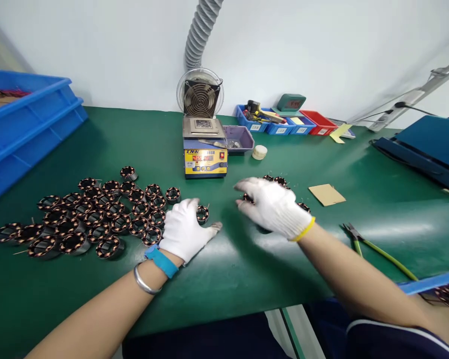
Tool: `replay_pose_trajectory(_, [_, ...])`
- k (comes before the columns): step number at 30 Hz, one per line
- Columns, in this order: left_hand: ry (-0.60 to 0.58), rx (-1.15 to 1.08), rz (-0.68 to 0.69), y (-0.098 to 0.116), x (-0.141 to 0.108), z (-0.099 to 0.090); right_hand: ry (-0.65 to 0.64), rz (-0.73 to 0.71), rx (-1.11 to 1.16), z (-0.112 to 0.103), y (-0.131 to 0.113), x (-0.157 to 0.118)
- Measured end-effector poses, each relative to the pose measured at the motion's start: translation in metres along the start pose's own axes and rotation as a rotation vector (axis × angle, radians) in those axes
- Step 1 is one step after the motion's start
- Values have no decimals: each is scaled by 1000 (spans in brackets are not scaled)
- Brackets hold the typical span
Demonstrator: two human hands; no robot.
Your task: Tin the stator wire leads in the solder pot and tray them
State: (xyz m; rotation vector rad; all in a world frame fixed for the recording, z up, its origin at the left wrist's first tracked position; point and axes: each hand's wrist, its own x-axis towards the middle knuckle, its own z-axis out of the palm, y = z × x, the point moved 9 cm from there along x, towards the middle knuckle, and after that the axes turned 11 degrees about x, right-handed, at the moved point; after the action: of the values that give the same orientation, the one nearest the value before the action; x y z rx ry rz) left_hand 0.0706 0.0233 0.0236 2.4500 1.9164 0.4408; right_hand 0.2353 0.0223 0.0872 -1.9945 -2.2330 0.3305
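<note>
Green table (228, 279) spans my view. I see the left hand (187, 229) spread wide, one ring (204, 218) at its fingers, contact unclear; the right hand (272, 205) half-curls over a second ring (248, 198), grip hidden from me. Leftward crowd more rings (94, 218); beyond stands a yellow unit (205, 160).

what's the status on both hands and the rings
Left hand open at a wound ring. Right hand curled at another ring, grip unclear. Pliers off to the right.
</note>
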Motion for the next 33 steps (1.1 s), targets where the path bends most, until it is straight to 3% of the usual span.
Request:
replay_pose_trajectory(3, [-26, -93, 53, 4, 1, 2, -136, 88, 447, 42, -19, -13])
replay_pose_trajectory(5, [20, -253, 109, 5, -1, -2, -170, 107, 748, 71, -29, -10])
replay_pose_trajectory(7, [74, -409, 139, 4, -4, -7, -131, 98, 1030, 90, -33, -3])
replay_pose_trajectory(10, [70, -561, 101, 0, -6, -5, -24, 83, 1278, 99, -31, 3])
replay_pose_trajectory(12, [27, -629, 51, -2, -4, 1, 92, 89, 1274, 93, -27, 1])
replay_pose_trajectory(16, [-36, -729, -71, -8, 0, 11, 303, 49, 1028, 72, -22, -8])
replay_pose_trajectory(18, [-97, -787, -99, -7, -1, 14, 340, 8, 977, 67, -22, -10])
replay_pose_trajectory(23, [-385, -1036, -171, -3, -16, 18, 366, -32, 1079, 63, -13, -9])
replay_pose_trajectory(25, [-316, -1143, -225, -13, -19, 7, 378, -36, 1121, 61, -10, -9])
replay_pose_trajectory(27, [-115, -1246, -285, -29, -20, -8, 387, -30, 1153, 60, -8, -10])
replay_pose_trajectory(29, [12, -1295, -318, -38, -21, -13, 397, -26, 1172, 59, -8, -11])
replay_pose_trajectory(33, [-96, -1159, -228, -18, -17, -2, 415, -63, 1165, 56, -13, -15])
